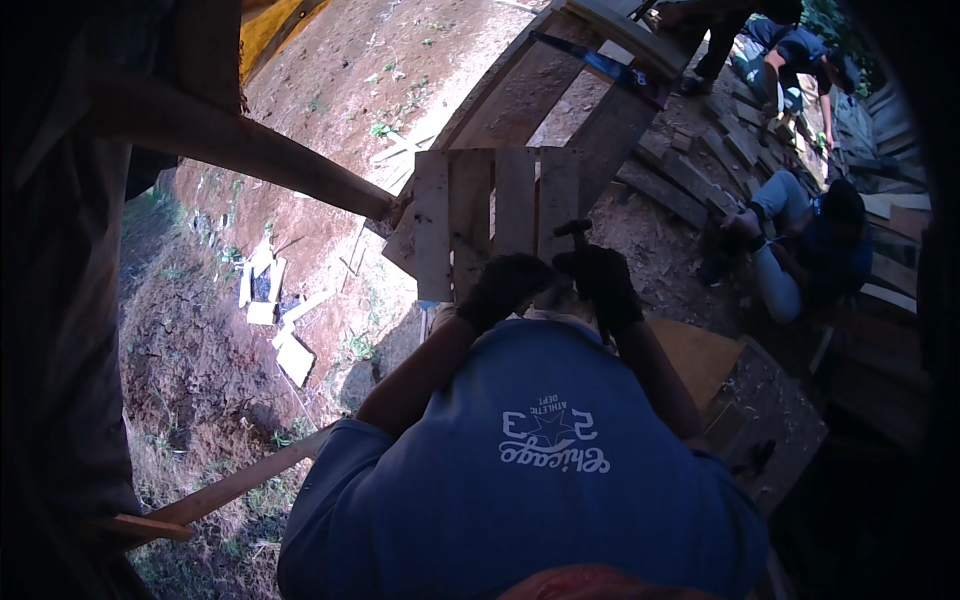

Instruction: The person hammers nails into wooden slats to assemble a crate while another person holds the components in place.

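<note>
In front of me stands a slatted wooden panel (515, 200), like a pallet or crate side, made of several boards with narrow gaps between them. My right hand (598, 280), in a dark glove, is closed round a hammer (573, 229) whose dark head sticks up above the fist, at the panel's near right corner. Just to its left is my left hand (505, 288), also gloved, at the near edge of the boards. Its fingers are curled together; shadow hides what they hold, if anything. The two hands almost touch.
A wooden post (290, 165) slants in from the left. A handsaw (590, 60) with a dark blade lies on planks beyond the panel. To the right a person (810, 245) sits by scattered boards (690, 185); another person (790, 60) bends at the far right. A plywood sheet (695, 360) lies beside my right arm.
</note>
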A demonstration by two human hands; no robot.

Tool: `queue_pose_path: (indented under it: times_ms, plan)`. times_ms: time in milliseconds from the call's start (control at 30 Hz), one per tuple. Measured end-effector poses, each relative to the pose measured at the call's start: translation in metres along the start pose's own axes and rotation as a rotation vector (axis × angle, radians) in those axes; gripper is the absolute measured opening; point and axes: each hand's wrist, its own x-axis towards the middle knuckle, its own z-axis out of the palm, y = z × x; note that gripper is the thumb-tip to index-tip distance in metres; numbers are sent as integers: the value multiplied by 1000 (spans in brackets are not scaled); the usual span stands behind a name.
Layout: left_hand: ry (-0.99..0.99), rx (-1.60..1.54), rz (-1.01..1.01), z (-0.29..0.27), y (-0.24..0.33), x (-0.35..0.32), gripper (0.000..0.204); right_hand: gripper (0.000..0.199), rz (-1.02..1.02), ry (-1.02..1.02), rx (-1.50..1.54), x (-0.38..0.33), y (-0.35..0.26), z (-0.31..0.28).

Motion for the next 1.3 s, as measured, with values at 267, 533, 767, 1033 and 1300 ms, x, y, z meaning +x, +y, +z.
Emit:
queue_pose_path:
  times_ms: [267,533,767,1033,1300]
  plan:
    - [-25,-57,-99,-1,16,-4,28,18,-85,102,36,-3,-4,18]
    - [-162,58,-254,-8,27,0,25,29,-111,112,27,-8,1,36]
    - [-256,111,-115,-6,0,-12,26,22,-90,97,84,-2,12,52]
    - [-413,236,-94,3,-53,-36,29,24,169,116,-176,-21,43,119]
    - [151,84,-190,-15,-148,-11,24,41,129,51,64,13,32,159]
